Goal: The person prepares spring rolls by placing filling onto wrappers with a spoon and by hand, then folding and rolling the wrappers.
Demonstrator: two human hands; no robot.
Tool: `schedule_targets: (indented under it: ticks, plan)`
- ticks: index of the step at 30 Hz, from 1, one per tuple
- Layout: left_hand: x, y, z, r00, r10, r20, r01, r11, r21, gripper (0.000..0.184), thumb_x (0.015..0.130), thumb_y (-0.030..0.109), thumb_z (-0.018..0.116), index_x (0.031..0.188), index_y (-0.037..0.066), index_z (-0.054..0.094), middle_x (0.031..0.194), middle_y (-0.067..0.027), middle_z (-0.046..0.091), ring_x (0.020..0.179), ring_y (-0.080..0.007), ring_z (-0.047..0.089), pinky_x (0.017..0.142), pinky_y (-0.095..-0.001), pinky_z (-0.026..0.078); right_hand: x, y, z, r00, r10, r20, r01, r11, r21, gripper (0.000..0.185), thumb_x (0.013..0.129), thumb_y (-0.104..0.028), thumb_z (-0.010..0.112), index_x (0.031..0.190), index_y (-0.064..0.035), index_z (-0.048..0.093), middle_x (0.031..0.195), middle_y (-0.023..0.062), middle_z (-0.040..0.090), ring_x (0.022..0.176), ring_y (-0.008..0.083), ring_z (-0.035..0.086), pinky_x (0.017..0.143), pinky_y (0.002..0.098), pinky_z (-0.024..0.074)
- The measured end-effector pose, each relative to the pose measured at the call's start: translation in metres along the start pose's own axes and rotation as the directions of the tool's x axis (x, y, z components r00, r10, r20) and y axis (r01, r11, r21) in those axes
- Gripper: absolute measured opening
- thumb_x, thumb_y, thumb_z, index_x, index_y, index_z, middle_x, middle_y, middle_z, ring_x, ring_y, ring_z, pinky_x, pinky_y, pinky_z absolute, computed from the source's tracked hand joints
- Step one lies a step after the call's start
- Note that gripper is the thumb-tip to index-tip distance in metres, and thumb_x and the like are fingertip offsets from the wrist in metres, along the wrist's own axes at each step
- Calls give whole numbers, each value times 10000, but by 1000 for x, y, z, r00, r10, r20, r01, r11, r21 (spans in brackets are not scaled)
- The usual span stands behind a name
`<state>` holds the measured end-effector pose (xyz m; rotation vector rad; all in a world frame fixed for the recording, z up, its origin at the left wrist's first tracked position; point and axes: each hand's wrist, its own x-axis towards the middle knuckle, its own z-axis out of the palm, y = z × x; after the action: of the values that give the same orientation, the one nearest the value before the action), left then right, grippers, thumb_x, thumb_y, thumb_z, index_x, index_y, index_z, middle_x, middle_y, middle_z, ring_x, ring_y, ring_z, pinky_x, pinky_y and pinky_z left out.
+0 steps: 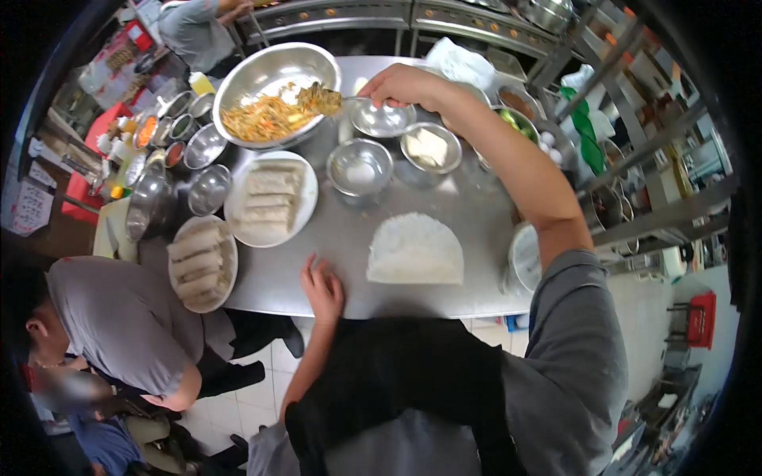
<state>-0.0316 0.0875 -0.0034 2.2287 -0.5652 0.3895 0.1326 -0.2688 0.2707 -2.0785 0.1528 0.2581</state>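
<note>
My right hand (394,86) reaches across the table, closed round the handle of a spoon (349,100). A heap of shredded filling (319,100) sits on the spoon, over the rim of a large steel bowl (309,59) that holds more of it. At the table's front edge, my left hand (321,289) rests with fingers apart and nothing in it. A wrapper (414,250), round with one edge folded straight, lies flat before me. Filled rolls (270,198) lie on a white plate (309,196); more rolls (198,262) are on an oval plate (230,252).
Small steel bowls (359,166) stand mid-table, one with a pale yellow block (429,147). Several bowls (208,147) of ingredients crowd the left. Eggs (548,140) sit at the right. One person (127,317) bends at the left; another (194,36) stands at the back.
</note>
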Motion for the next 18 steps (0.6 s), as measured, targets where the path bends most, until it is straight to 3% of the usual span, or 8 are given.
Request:
schedule_targets:
  ticks: [3,4,5,7,9,12,15,18]
  plan:
    - [3,11,3,999,5,46,-2,998,-63,293,855,80,628,1147,58,625,1363,-174,525,1241,-389,473,1053,-488,357,-74,36,6,992,17,123,-9,998,-69,351,843,-75,607,1176,-65,717,800,16,674,592,82,494,511,250,389]
    - [4,18,6,997,22,75,-18,998,-57,286,851,95,639,1136,71,643,1359,-155,534,1247,-380,470,1058,-485,351,-99,47,13,987,88,137,-77,993,-85,338,876,-108,589,1191,-80,711,803,8,672,602,78,495,530,241,395]
    - [6,24,8,994,38,102,-33,998,-50,279,848,110,651,1125,85,660,1354,-136,543,1253,-372,468,1063,-482,344,-124,61,19,969,187,159,-186,982,-23,356,857,-134,630,1202,-89,704,791,-17,652,591,45,472,525,229,385]
    - [12,37,16,987,15,159,0,996,-93,242,832,151,686,1072,143,719,1347,-96,559,1281,-357,452,1077,-487,325,-157,108,35,942,251,224,-269,961,56,333,868,-143,625,1187,-109,715,797,-11,656,589,33,468,519,229,381]
    - [17,46,26,973,82,216,-65,995,-81,234,829,160,697,1061,159,726,1355,-93,553,1292,-352,445,1077,-493,322,-187,155,53,938,264,222,-294,950,111,317,878,-145,619,1178,-99,710,800,-11,657,622,56,515,552,266,432]
    - [21,54,37,947,137,290,-138,990,-18,224,824,175,713,1047,172,734,1377,-86,539,1302,-346,438,1074,-499,322,-218,216,83,992,10,123,0,996,-85,312,892,-142,607,1187,-86,691,797,17,662,663,112,578,615,309,484]
    - [19,53,48,950,99,295,-114,993,33,251,818,195,734,1069,179,729,1404,-76,522,1308,-345,437,1079,-504,321,-244,230,114,996,-25,-80,5,971,-238,280,876,-137,577,1129,-131,696,791,73,679,749,261,659,697,390,519]
    - [15,50,52,955,100,280,-103,995,-2,300,817,216,751,1113,195,714,1417,-60,518,1322,-332,434,1101,-514,304,-263,223,136,967,-23,-255,-63,944,-323,260,884,-130,586,1120,-181,685,845,85,671,786,310,651,702,400,519]
